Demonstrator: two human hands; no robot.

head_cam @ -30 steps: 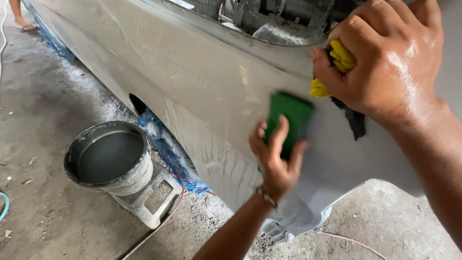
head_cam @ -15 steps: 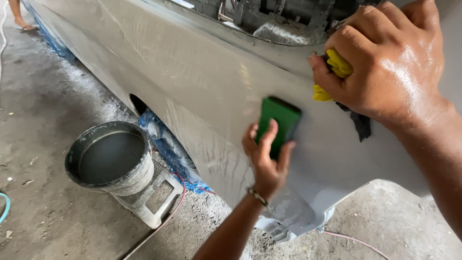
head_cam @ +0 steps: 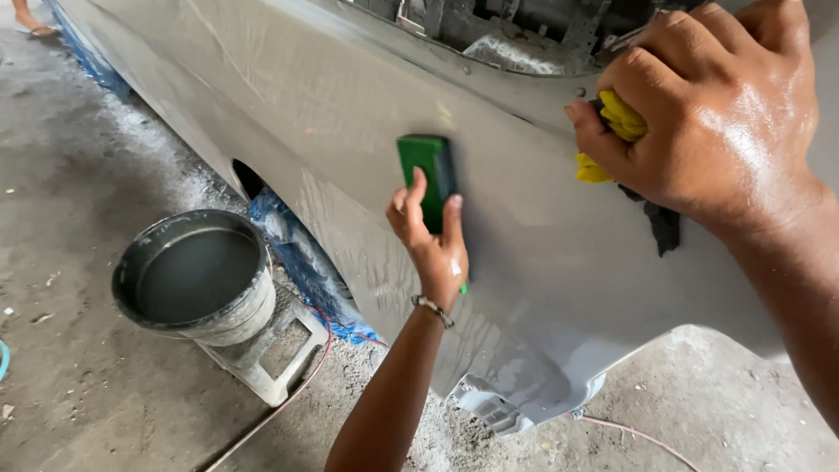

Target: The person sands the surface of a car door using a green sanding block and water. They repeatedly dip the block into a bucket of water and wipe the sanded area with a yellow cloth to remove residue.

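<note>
A grey bucket of water sits at lower left on the concrete floor; mid-frame, the left hand presses a green sanding block flat against the grey car panel, fingers spread over it; upper right, the right hand is clenched round a yellow sponge.

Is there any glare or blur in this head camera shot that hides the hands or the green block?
Head view: sharp overall; wet shine on the right hand and soft sheen on the grey car panel; the left hand and green sanding block stay clear.
</note>
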